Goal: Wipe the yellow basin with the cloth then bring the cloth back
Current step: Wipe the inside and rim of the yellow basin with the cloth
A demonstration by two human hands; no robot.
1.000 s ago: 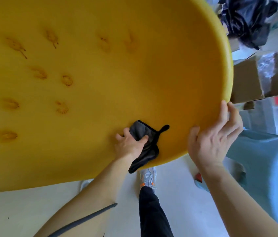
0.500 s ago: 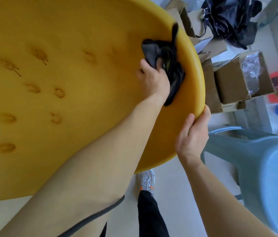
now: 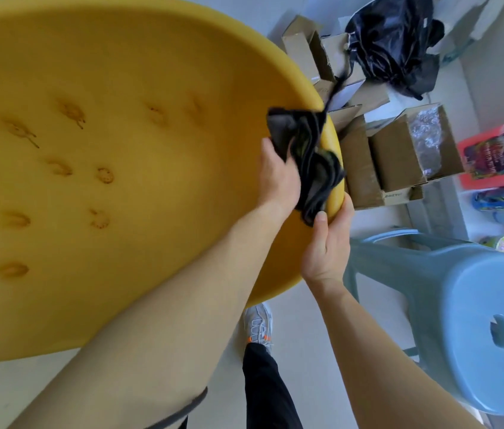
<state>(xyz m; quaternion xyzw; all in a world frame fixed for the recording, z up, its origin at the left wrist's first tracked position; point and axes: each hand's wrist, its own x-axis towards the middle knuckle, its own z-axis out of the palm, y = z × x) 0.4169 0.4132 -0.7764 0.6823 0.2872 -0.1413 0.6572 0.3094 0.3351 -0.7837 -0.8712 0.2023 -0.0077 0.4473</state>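
The left hand (image 3: pixel 278 181) grips the black cloth (image 3: pixel 312 156), fingers curled round a bunched fold. It presses the cloth against the inner wall of the yellow basin (image 3: pixel 151 72), right at the right-hand rim. The cloth drapes over the rim edge, and a thin strap or loop of it sticks up past the rim. The lower tail hangs down to the thumb of the right hand (image 3: pixel 326 243); touching or just short, can't tell. The right hand clamps the rim just below the cloth, thumb on the inner face, fingers wrapped behind and out of sight. The basin is tipped up on edge, open side toward the camera, and fills the left of the view. What its lower edge rests on isn't shown.

Progress, as a judgement: wiping is underway, not finished. The cloth sits at the rim zone only. Brownish dimpled marks (image 3: pixel 69 111) are scattered over the basin's bottom, well apart from the cloth; stains or moulded in, can't tell. If they are stains, most of the bottom is left to do. Bringing the cloth back is not yet begun, and its home spot isn't identifiable here.

Around it: cardboard boxes (image 3: pixel 399 156) just behind the rim, a black bag (image 3: pixel 393 44) above them, a light blue stool (image 3: pixel 461 305) to the right, and a shoe (image 3: pixel 258 325) on the pale floor below.
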